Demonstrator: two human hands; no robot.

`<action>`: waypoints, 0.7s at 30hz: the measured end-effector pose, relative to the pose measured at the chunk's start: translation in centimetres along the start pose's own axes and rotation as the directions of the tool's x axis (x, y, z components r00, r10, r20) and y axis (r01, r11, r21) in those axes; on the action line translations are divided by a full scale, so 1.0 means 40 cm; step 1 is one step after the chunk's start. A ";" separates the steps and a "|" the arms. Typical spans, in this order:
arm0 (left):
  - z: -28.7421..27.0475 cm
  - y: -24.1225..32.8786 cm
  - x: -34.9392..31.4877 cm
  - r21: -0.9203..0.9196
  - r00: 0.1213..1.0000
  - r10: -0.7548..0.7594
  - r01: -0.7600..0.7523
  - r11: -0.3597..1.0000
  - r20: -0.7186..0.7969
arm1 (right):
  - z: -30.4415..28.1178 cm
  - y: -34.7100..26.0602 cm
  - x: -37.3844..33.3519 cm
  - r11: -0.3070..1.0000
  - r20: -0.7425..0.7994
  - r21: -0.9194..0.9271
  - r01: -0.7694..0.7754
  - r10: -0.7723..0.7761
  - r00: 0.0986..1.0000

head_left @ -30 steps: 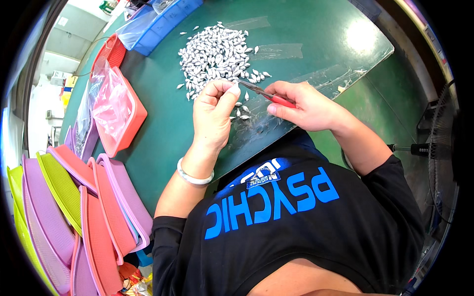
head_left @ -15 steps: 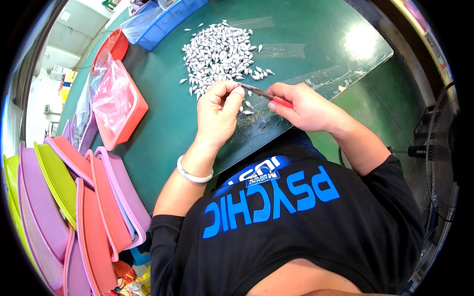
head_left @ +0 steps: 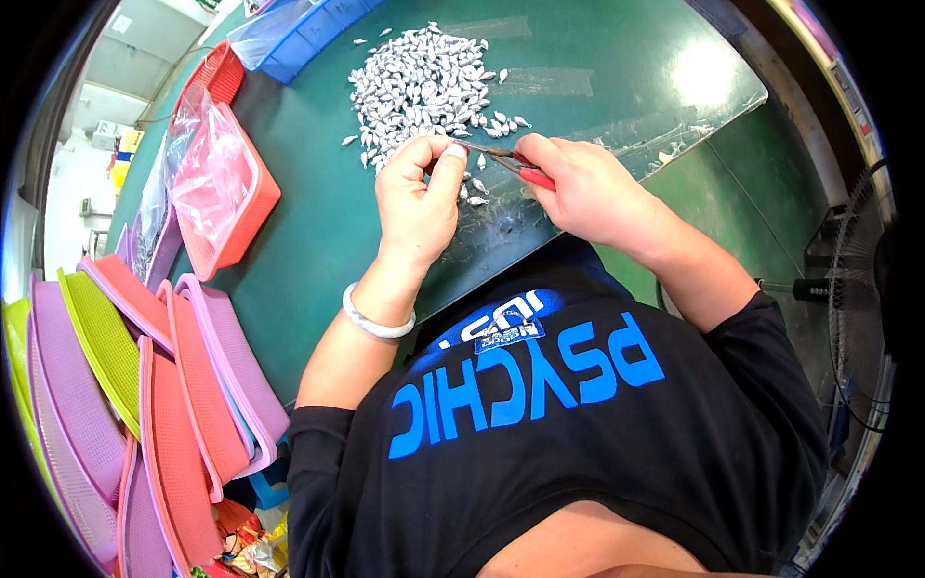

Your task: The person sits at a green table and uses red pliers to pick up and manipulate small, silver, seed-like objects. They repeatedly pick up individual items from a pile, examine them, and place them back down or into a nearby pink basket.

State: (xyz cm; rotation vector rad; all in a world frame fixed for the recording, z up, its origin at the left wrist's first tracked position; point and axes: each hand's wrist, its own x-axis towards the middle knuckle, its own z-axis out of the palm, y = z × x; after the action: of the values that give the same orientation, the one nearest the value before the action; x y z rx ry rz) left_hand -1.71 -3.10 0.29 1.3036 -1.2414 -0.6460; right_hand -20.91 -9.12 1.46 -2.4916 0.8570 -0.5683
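Note:
A pair of red-handled pliers (head_left: 537, 177) is gripped in my right hand (head_left: 597, 197), its fingers closed round the handles. The dark jaws point left and meet the fingertips of my left hand (head_left: 416, 207). Thumb and forefinger of that hand are pinched together at the jaw tips; whatever sits between them is too small and covered to make out. Just beyond my hands lies a heap of small grey teardrop-shaped metal pieces (head_left: 421, 82). Several loose pieces (head_left: 479, 185) are scattered near the plier jaws, on the green table (head_left: 318, 183).
Left of the heap stand a red tray (head_left: 252, 217) with clear plastic bags and a blue bin (head_left: 308, 43). Stacked pink, purple and green baskets (head_left: 188, 414) fill the lower left. A black fan (head_left: 853, 279) stands at the right, past the table's corner.
The whole view has shifted slightly, so the table and heap sit a little higher and further left. Both hands keep their hold, with the pliers still at my left fingertips.

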 end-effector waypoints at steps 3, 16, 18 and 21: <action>-0.019 -0.016 -0.006 -0.020 0.993 -0.111 0.112 0.994 0.029 | -0.027 0.009 0.013 0.997 0.124 0.072 -0.001 -0.008 0.992; -0.193 -0.049 -0.099 0.674 0.984 0.079 -0.169 0.719 0.162 | -0.065 0.110 -0.009 0.951 -0.018 -0.307 -0.030 0.025 1.000; -0.194 -0.046 -0.103 0.655 0.988 0.051 -0.135 0.743 0.145 | -0.042 0.094 -0.012 0.928 -0.013 -0.372 0.003 -0.009 1.000; -0.193 -0.039 -0.107 0.660 0.981 0.083 -0.180 0.729 0.177 | -0.028 0.061 -0.009 0.896 -0.019 -0.445 0.008 -0.018 1.000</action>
State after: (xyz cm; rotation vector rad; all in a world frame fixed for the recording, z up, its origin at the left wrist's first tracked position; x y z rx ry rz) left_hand 4.59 3.14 -1.04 1.7587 -1.7630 -0.1614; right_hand -22.89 -10.90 1.02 -2.9062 1.0819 -0.4416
